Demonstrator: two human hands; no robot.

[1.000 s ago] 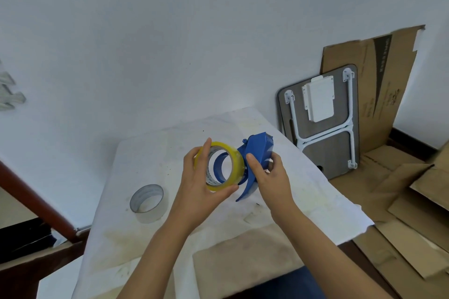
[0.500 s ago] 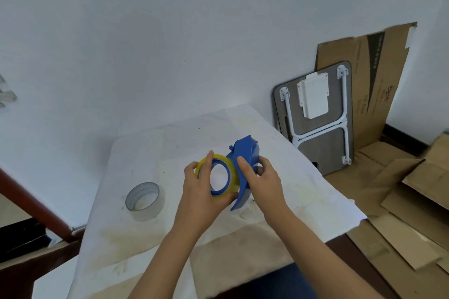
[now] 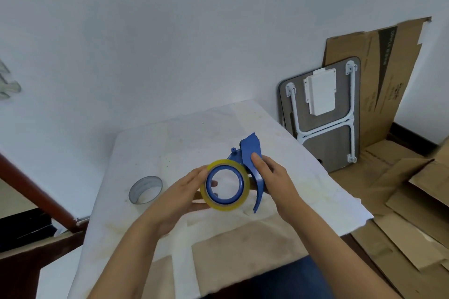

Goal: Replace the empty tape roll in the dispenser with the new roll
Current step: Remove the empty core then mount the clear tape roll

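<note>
Fingers point(image 3: 192, 178) of the left hand point(image 3: 181, 198) were curled around the left side of the yellow roll of clear tape point(image 3: 227, 184), thumb along the bottom edge and fingertips at the upper left rim, clamped on it, while the right hand point(image 3: 273, 181) gripped the blue plastic tape dispenser point(image 3: 251, 160) with its thumb pressed flat on the blue blade guard and the other fingers wrapped behind the handle. By size, the biggest thing was the white wall point(image 3: 170, 31) behind, then the table covered with a stained white cloth point(image 3: 150, 148), whose far edge met that wall. Flattened brown cardboard sheets point(image 3: 401, 201) lay on the floor past the table's right edge, with another sheet propped against the wall. A grey folding table with white legs point(image 3: 320, 114) leaned there too, beyond the table's far right corner. Both hands were held above the middle of the cloth. The tape roll sat around the dispenser's blue round hub, which filled its core, and the curved blue handle pointed down toward the cloth at the right of the roll. An empty grey cardboard tape core point(image 3: 145, 189) lay on its side near the table's left edge, well apart from the hands.
</note>
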